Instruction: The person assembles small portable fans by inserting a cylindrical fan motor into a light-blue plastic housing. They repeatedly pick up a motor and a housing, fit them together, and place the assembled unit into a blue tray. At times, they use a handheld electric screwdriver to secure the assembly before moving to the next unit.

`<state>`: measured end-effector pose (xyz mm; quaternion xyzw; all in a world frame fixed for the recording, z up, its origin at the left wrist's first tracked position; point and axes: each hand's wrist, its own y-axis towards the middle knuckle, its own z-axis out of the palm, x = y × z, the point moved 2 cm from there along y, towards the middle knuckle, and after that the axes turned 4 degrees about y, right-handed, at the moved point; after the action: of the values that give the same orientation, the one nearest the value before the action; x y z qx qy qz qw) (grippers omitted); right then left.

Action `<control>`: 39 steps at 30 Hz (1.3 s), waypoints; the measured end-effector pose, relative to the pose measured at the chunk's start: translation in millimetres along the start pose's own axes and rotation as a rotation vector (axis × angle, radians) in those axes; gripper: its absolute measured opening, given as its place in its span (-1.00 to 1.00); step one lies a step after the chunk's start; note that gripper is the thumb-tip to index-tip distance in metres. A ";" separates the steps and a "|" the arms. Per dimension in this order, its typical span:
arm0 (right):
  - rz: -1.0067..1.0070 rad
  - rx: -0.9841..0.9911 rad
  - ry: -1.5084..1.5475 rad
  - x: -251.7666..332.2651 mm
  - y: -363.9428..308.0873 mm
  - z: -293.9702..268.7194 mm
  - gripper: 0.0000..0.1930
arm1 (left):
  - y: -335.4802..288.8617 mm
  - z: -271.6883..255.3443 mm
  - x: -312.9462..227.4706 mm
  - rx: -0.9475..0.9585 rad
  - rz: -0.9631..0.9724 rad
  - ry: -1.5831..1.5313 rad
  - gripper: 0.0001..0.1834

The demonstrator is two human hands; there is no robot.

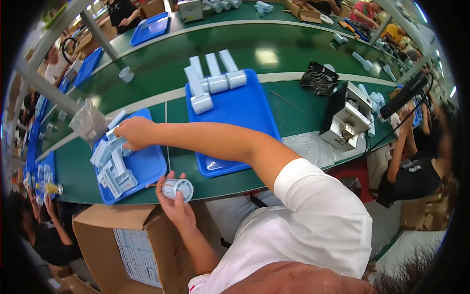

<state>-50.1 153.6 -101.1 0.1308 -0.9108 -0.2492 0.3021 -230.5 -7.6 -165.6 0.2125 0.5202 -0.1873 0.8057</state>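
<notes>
Round pale-grey plastic cap (178,188), ribbed inside

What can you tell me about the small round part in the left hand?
The round part is a short, pale grey cylinder, plastic by its look, with a raised ring on its flat face. The left hand holds it from below, fingers curled around its rim, face tilted toward the camera. It sits at the near edge of the green table, just right of the small blue tray and above the open cardboard box. Nothing else touches it.
</notes>
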 end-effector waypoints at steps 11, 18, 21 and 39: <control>0.302 -0.385 0.868 26.4 -155.8 -250.0 -0.57 | 137.2 165.3 -97.4 0.163 0.518 0.267 -0.58; 0.085 -0.721 1.024 30.8 -205.1 -309.8 -0.65 | 158.5 210.6 -95.3 0.247 0.640 0.196 -0.67; 0.038 -0.699 0.944 26.4 -211.4 -319.4 -0.55 | 161.1 210.8 -86.0 0.279 0.669 0.278 -0.72; 0.086 -0.877 0.906 20.2 -211.8 -320.2 -0.65 | 141.5 243.7 -86.9 0.346 0.728 0.522 -0.69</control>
<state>149.7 -152.5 17.9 0.0505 -0.5102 -0.5068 0.6930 -5.3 -12.7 24.8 0.5518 0.5582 0.0826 0.6140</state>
